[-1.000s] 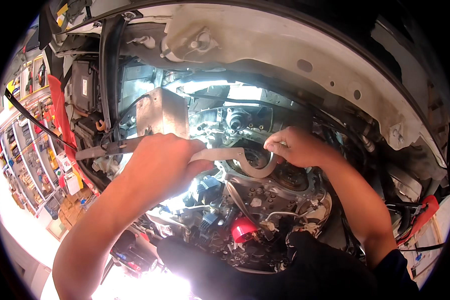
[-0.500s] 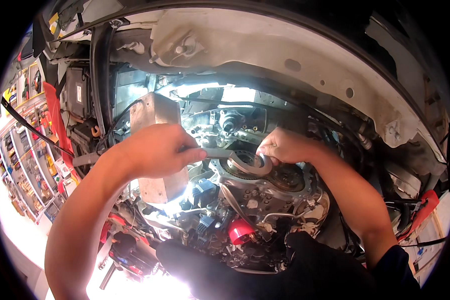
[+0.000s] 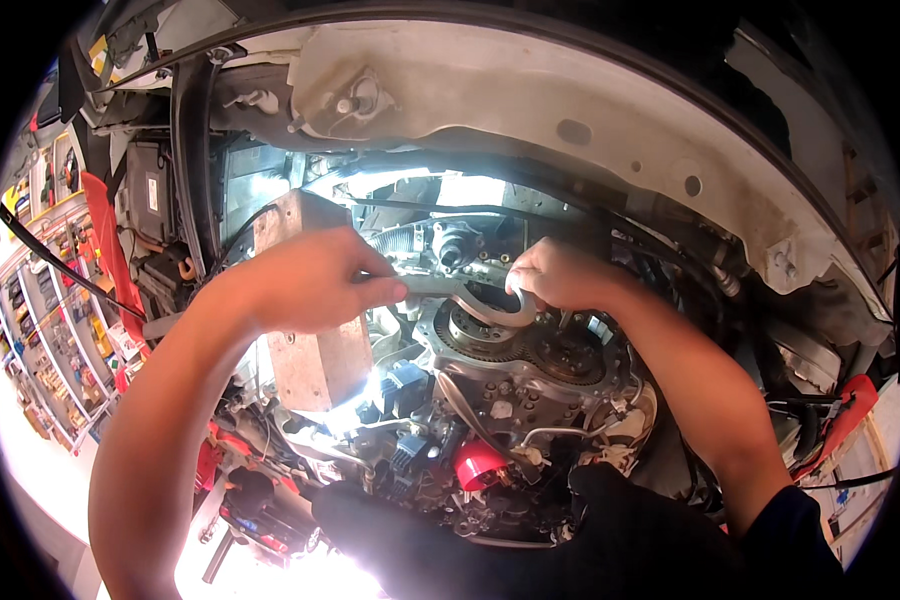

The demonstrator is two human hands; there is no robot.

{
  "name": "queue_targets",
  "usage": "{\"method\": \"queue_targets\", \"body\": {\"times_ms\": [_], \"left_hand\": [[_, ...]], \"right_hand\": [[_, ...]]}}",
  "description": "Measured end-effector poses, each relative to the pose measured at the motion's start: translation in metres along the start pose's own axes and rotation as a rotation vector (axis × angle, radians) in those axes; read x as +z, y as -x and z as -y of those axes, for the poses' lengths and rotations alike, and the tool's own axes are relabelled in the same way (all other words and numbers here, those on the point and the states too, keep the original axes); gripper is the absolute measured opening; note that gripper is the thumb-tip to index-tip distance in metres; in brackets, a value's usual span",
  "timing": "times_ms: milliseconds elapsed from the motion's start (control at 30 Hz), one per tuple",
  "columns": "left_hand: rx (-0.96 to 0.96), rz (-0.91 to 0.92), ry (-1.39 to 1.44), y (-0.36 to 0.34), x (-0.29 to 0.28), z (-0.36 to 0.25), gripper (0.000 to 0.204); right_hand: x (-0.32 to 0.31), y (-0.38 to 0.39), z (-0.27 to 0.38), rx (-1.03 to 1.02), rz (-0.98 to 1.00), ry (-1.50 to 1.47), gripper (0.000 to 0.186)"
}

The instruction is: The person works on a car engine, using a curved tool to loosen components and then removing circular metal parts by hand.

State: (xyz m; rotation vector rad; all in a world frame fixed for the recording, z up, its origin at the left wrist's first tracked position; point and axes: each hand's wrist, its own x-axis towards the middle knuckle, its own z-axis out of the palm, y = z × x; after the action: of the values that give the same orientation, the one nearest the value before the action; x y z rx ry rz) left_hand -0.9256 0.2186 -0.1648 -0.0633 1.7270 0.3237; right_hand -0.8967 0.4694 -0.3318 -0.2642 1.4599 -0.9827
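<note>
A grey, long-handled wrench with a wide C-shaped end (image 3: 498, 315) is held level over the open engine. My left hand (image 3: 320, 280) is closed round its handle, thumb on top, and the handle runs on past my left wrist. With bent fingers, my right hand (image 3: 548, 275) pinches the tip of the curved end. Just below the curve lies a round toothed gear (image 3: 467, 340) in the engine's end housing. A second, darker gear (image 3: 568, 358) sits to its right. The curved end covers part of the first gear, and appears lifted off it.
A tall, pale rectangular block (image 3: 315, 365) stands close by my left forearm. A red round part (image 3: 480, 465) and blue-grey connectors (image 3: 405, 385) sit nearer to me. Across the far side runs a light body panel (image 3: 490, 95). Shelves of tools (image 3: 55, 320) stand at far left.
Both hands have raised the wrench a little, up and away from the gear. More of the toothed gear now shows under the curved end.
</note>
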Motion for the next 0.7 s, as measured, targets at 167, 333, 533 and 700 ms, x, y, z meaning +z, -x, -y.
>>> {"method": "queue_targets", "body": {"times_ms": [167,333,533,700], "left_hand": [[0.057,-0.045,-0.015,0.008,0.014,0.004,0.036],[0.067,-0.016,-0.061,0.002,0.016,0.001,0.035],[0.087,-0.177,-0.093,0.02,0.016,-0.004,0.027],[0.251,-0.638,-0.37,0.048,0.047,-0.015,0.012]], "right_hand": [[0.006,0.007,-0.012,-0.098,0.029,-0.013,0.027],[0.01,-0.004,-0.011,-0.055,0.122,0.105,0.027],[0.008,0.002,-0.004,-0.122,-0.144,-0.08,0.029],[-0.017,0.037,0.018,-0.009,-0.014,-0.123,0.024]]}}
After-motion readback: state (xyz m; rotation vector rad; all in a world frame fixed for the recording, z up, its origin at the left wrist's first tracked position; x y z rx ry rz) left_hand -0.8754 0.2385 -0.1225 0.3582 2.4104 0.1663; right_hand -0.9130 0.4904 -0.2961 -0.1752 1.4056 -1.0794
